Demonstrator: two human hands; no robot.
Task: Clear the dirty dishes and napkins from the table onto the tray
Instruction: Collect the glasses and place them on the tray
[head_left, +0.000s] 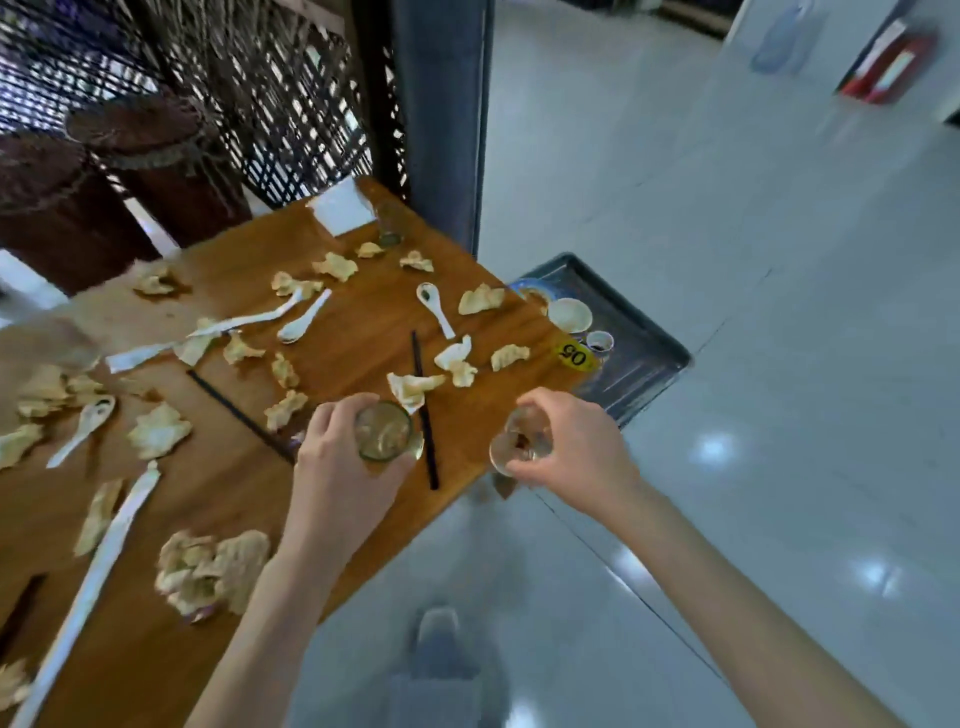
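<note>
Now left hand (337, 462) fingers grip one glass (384, 432), right hand (571, 457) fingers another glass (519, 441)

Glossy pale floor (779, 364), dark lattice screen (260, 78)

warm smooth wood table (171, 493), crumpled paper napkins (213, 569), glossy white ceramic-looking spoons (435, 307), two clear glass cups (385, 431), dark matte tray (639, 338), shiny tiled floor (779, 415)
</note>
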